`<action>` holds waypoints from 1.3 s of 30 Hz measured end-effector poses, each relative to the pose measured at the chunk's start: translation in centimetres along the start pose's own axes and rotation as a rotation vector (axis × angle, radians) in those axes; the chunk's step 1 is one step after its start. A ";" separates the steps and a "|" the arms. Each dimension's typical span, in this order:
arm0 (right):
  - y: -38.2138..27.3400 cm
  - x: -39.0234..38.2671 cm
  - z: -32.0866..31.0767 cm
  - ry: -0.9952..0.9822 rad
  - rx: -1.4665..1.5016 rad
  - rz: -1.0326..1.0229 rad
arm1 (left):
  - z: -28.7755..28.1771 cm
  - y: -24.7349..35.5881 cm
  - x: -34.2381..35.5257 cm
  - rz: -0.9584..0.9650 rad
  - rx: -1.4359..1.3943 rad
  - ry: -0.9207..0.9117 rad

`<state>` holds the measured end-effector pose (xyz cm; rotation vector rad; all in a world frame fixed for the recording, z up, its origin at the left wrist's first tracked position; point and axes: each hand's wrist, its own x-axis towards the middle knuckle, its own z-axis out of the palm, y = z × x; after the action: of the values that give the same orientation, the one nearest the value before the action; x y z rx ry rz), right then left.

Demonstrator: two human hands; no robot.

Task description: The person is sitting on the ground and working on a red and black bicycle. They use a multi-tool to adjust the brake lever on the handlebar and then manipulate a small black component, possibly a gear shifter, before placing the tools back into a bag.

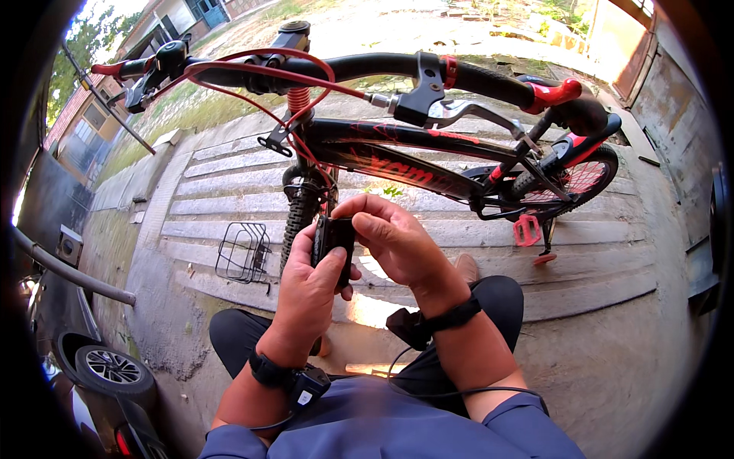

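Both hands come together in front of my knees around a small black rectangular object (335,241); its exact kind does not show. My left hand (306,287) wraps it from the left with the thumb across its face. At its top edge, the thumb and fingers of my right hand (394,237) pinch it. Just beyond stands a black and red bicycle (413,164), its handlebar (359,67) nearest the top of the view. Part of the front tyre (300,218) shows behind my hands. A silver brake lever (470,109) and red cables (229,60) hang from the bar.
A black wire basket (241,249) lies on the slatted concrete ground left of the front tyre. The red pedal (527,229) juts out at right. A grey metal pipe (73,275) and a parked car (92,405) are at the left; a wall (677,99) bounds the right.
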<state>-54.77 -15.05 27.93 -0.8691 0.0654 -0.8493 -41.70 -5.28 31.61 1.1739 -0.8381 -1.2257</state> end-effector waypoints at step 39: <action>0.5 0.0 0.1 0.142 -0.142 -0.164 | -1.7 1.3 -0.7 0.025 0.237 -0.212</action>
<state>-54.43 -14.82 27.61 -0.9558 0.1826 -1.0694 -39.85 -4.31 32.53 1.2299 -1.1792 -1.2705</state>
